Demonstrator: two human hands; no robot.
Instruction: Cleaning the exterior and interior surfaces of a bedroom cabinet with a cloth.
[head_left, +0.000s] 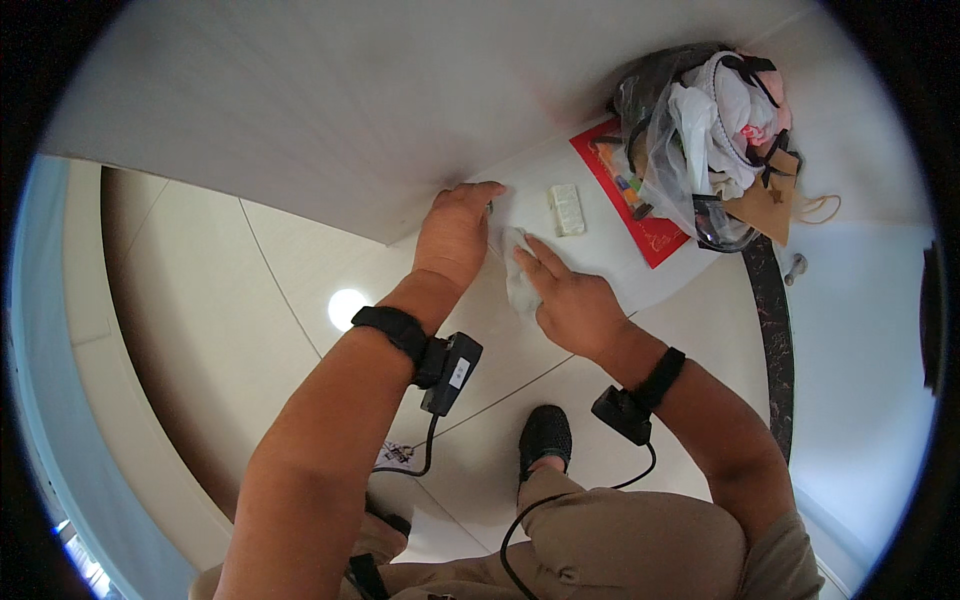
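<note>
My left hand is at a white surface's edge near the pale wall, its fingers bent around a small dark greenish thing that is mostly hidden. To its right, my right hand has its fingers on a whitish folded cloth close to the same edge. Beyond that hand, a small pale, wrapped-looking block lies on the white surface. Each wrist bears a black strap with a small cabled device.
Clear plastic bags with white and pink items stand at the upper right, partly over a red sheet. A brown paper piece hangs beside them. A pale wall rises ahead. My black shoe is on the tiled floor.
</note>
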